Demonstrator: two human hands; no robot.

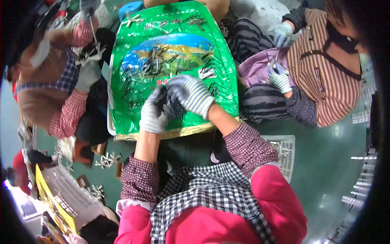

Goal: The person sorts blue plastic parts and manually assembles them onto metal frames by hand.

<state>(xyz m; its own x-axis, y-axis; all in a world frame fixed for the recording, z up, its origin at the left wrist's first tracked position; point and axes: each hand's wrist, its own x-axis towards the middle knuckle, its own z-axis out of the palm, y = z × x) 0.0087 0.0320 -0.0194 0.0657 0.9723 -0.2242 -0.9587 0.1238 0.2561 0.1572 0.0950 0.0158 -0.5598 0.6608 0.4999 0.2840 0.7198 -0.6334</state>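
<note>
My left hand (156, 110) and my right hand (190, 94), both in grey-and-white knit gloves with dark grey palms, meet above the near half of a green printed sack (134, 110) spread over a work surface. The fingers of both are closed and pressed together at the tips. Whatever lies between them is too small and too hidden to name. Scattered on the sack are small dark slender pieces (156, 59), with another cluster (197, 22) near its far edge. A pale branched part (132, 19) lies at the far left corner.
A co-worker on the left holds a pale branched part (94, 55) in gloved hands. On the right sits another co-worker (325, 61) in a striped top. A white basket (287, 156) stands by my right elbow; more branched parts (108, 160) and a crate (69, 195) are at lower left.
</note>
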